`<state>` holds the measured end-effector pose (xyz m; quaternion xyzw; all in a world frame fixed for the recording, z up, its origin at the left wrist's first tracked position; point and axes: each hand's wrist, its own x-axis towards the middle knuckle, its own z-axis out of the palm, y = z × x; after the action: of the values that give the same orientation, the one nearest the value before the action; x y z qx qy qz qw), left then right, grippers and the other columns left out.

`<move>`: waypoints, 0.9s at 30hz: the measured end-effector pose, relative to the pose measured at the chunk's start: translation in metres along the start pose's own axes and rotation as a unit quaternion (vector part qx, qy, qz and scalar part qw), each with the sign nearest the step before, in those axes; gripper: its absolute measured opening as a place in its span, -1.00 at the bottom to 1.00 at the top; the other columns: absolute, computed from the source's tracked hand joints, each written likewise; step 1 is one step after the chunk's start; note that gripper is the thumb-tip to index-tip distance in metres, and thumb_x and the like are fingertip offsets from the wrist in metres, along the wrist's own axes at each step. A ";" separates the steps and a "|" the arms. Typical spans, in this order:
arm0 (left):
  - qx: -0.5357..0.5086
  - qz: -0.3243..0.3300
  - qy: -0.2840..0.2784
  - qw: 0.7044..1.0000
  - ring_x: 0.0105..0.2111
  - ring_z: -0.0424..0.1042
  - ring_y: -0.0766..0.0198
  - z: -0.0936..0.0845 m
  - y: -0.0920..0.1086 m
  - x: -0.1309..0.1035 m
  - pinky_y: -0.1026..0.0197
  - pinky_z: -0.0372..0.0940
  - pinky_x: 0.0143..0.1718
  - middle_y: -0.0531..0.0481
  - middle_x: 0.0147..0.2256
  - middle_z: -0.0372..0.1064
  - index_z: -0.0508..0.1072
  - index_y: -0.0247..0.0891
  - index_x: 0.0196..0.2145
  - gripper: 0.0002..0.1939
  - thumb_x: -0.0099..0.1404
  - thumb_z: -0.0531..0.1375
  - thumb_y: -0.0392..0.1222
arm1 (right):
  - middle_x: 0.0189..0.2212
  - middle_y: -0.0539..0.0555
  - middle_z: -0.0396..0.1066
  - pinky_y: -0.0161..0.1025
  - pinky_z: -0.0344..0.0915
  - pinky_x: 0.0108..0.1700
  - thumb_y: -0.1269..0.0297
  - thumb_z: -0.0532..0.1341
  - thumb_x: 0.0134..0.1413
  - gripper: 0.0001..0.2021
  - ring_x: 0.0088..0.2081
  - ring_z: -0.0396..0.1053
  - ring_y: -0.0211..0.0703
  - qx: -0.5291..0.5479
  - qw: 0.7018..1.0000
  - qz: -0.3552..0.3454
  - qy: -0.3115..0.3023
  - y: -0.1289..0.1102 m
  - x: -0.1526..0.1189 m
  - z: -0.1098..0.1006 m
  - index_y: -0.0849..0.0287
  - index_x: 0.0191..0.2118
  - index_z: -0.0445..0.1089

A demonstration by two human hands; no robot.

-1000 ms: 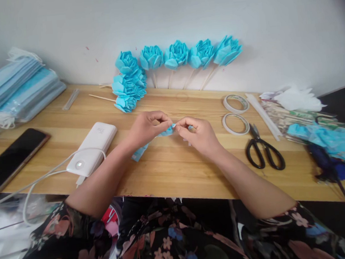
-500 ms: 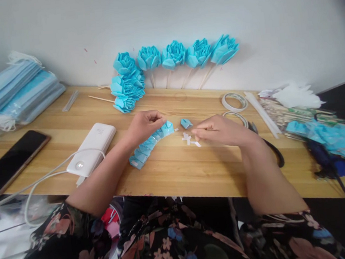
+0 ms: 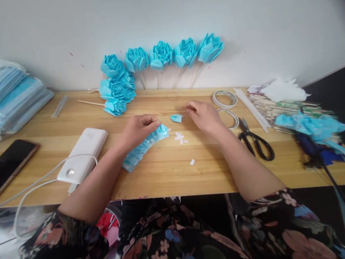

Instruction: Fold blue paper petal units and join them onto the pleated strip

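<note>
A strip of overlapping folded blue pieces lies slantwise on the wooden table. My left hand pinches at its upper right end, fingers closed. Just right of that end is a small separate blue folded piece. My right hand hovers to the right of this piece with its fingertips pressed together; whatever is between them is too small to name. Several small white bits lie below the blue piece, and one more white bit sits nearer the table's front.
Blue paper flowers on sticks lean against the wall. Tape rolls and black scissors lie right, beside a pile of sticks and blue scraps. Left are a white power bank, a phone and stacked masks.
My right hand has moved up and away from the white bits, uncovering the scissors. The small blue piece has turned. The whole view has shifted slightly.
</note>
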<state>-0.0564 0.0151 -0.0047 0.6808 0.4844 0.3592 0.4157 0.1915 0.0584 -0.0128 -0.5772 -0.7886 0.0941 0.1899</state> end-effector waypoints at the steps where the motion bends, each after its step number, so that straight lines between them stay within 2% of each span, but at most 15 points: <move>1: 0.004 0.001 -0.003 1.000 -0.44 0.29 0.34 0.000 0.000 0.000 0.29 0.14 -0.41 0.02 -0.47 0.41 0.49 -0.33 -0.47 -0.69 0.22 0.22 0.01 | -0.06 0.12 0.58 -0.17 0.26 -0.14 0.37 0.08 0.26 -0.71 -0.07 0.49 0.02 -0.001 1.000 -0.005 0.000 0.000 0.003 0.001 0.14 -0.03 0.50; 4: 0.016 0.002 -0.005 1.000 -0.43 0.31 0.33 0.000 -0.002 0.001 0.29 0.16 -0.40 0.02 -0.46 0.42 0.51 -0.33 -0.46 -0.69 0.22 0.21 0.00 | -0.05 0.12 0.58 -0.18 0.24 -0.18 0.34 0.09 0.27 -0.71 -0.07 0.49 0.03 -0.027 0.999 -0.036 -0.028 -0.006 0.013 -0.001 0.12 -0.04 0.52; 9: 0.019 0.001 -0.005 1.000 -0.42 0.33 0.32 0.000 -0.005 0.001 0.29 0.18 -0.39 0.01 -0.44 0.44 0.52 -0.33 -0.44 -0.69 0.22 0.21 0.00 | -0.10 0.10 0.59 -0.21 0.15 -0.29 0.28 0.15 0.23 -0.76 -0.13 0.48 0.00 -0.104 0.983 -0.070 -0.132 -0.024 0.035 -0.015 0.08 -0.12 0.57; 14: 0.024 0.001 0.000 1.000 -0.41 0.35 0.31 -0.001 -0.004 0.000 0.28 0.19 -0.38 0.00 -0.43 0.45 0.53 -0.32 -0.44 -0.69 0.22 0.21 0.00 | -0.27 0.05 0.58 -0.26 0.08 -0.38 0.33 0.25 0.10 -0.83 -0.29 0.43 -0.14 -0.118 0.963 -0.066 -0.233 -0.032 0.056 -0.016 0.10 -0.21 0.58; 17: 0.025 0.005 0.006 1.000 -0.41 0.36 0.30 0.000 -0.004 0.001 0.28 0.20 -0.38 0.00 -0.44 0.45 0.51 -0.32 -0.46 -0.70 0.22 0.21 -0.01 | -0.38 0.03 0.54 -0.26 0.06 -0.41 0.38 0.23 0.05 -0.88 -0.39 0.37 -0.19 -0.104 0.959 -0.075 -0.251 -0.030 0.057 -0.014 0.14 -0.32 0.55; 20: 0.018 0.004 0.002 1.000 -0.39 0.37 0.28 0.000 -0.003 0.000 0.28 0.21 -0.38 -0.01 -0.43 0.46 0.50 -0.32 -0.47 -0.71 0.22 0.20 -0.02 | -0.43 0.01 0.51 -0.28 0.11 -0.38 0.39 0.25 -0.01 -0.95 -0.41 0.35 -0.23 0.002 0.978 -0.066 -0.196 -0.026 0.042 -0.017 0.17 -0.40 0.49; 22: 0.011 0.002 -0.004 1.000 -0.38 0.38 0.28 0.000 -0.002 0.000 0.27 0.22 -0.37 -0.01 -0.41 0.47 0.51 -0.32 -0.46 -0.72 0.23 0.20 -0.03 | -0.44 0.00 0.49 -0.30 0.19 -0.35 0.35 0.25 -0.01 -0.96 -0.40 0.37 -0.25 0.164 0.974 -0.038 -0.150 -0.024 0.026 -0.020 0.18 -0.41 0.44; 24: 0.008 0.000 -0.013 1.000 -0.38 0.39 0.29 0.000 -0.001 -0.001 0.27 0.22 -0.36 -0.01 -0.40 0.48 0.51 -0.32 -0.44 -0.73 0.24 0.19 -0.04 | -0.48 -0.01 0.46 -0.30 0.23 -0.36 0.23 0.27 0.01 -0.87 -0.43 0.36 -0.26 0.313 0.941 -0.017 -0.131 -0.024 0.009 -0.022 0.17 -0.40 0.40; 27: 0.006 -0.003 -0.020 1.000 -0.40 0.37 0.30 0.001 0.000 -0.001 0.27 0.22 -0.37 0.00 -0.42 0.46 0.51 -0.32 -0.43 -0.73 0.24 0.19 -0.04 | -0.49 -0.04 0.44 -0.31 0.27 -0.37 0.18 0.31 -0.03 -0.82 -0.46 0.36 -0.29 0.458 0.882 0.017 -0.111 -0.030 -0.011 -0.018 0.14 -0.33 0.38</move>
<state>-0.0559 0.0139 -0.0047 0.6888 0.4799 0.3412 0.4228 0.1752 0.0372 0.0125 -0.4253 -0.6636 0.5111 0.3429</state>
